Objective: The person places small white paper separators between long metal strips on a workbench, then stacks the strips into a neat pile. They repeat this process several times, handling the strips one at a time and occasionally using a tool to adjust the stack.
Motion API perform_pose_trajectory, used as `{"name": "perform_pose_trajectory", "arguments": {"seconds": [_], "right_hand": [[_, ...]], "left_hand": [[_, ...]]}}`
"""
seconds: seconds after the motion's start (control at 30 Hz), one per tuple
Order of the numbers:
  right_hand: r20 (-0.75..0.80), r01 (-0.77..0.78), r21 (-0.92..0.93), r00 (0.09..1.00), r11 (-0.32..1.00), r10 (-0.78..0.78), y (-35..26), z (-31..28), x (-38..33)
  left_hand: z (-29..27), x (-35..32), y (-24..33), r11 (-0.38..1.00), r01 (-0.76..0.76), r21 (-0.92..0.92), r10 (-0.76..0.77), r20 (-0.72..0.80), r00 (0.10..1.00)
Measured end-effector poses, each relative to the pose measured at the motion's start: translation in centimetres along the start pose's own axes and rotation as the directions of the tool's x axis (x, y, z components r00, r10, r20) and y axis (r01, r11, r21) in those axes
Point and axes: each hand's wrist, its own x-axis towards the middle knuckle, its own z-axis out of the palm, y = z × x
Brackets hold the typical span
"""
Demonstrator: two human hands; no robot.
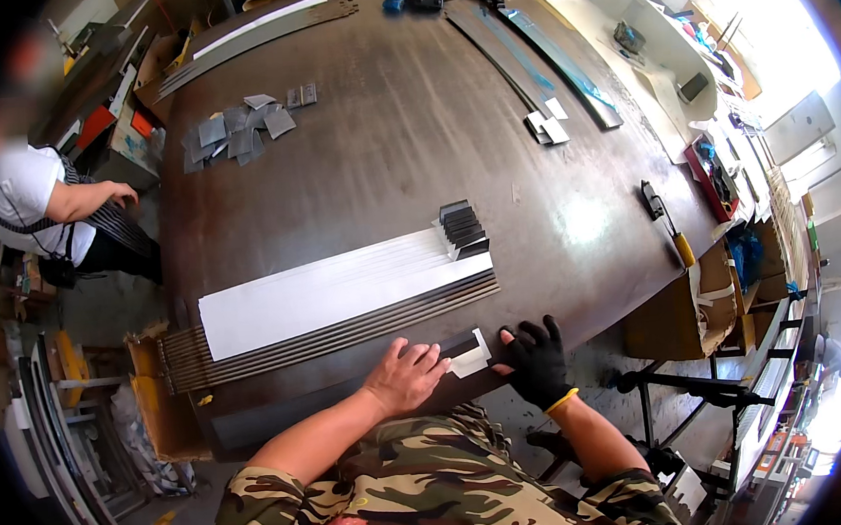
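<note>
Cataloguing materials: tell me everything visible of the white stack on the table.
The white stack is long, narrow, flat and smooth-looking, perhaps paper or coated sheet. Fine lines along its far side suggest layers. It lies lengthwise on the table near the wearer, right end slanting away. Dark strips border its near edge; small dark pieces sit at its right end. The left hand is apart from it.

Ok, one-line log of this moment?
left hand: bare, at white piece | right hand: gloved, spread, beside it | strips: on table | co-worker: far left
</note>
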Motion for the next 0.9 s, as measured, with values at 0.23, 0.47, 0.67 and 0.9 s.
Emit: {"name": "perform_pose_trajectory", "arguments": {"seconds": [0.23, 0.47, 0.67, 0.9], "right_hand": [[-0.011, -0.229, 0.288, 0.970, 0.930, 0.242, 1.8, -1.0, 2.1], [0.078, -0.092, 0.854, 0.996, 0.512, 0.049, -3.9, -3.9, 7.0], [0.120, -0.066, 0.547, 0.993, 0.835, 0.000, -3.4, -3.8, 8.7], [0.288, -0.132, 0.677, 0.953, 0.724, -0.096, -3.4, -6.2, 8.3]], "left_hand": [[-1.8, -0.4, -0.1, 0.998, -0.055, 0.032, 0.058, -0.091, 0.994], [-7.2, -0.4, -0.4, 0.989, -0.050, -0.137, 0.013, -0.257, 0.966], [-5.4, -1.3, -0.4, 0.969, 0.062, -0.239, -0.127, -0.266, 0.955], [-4.5, -2.2, -0.2, 0.938, 0.096, -0.333, -0.206, -0.311, 0.928]]}}
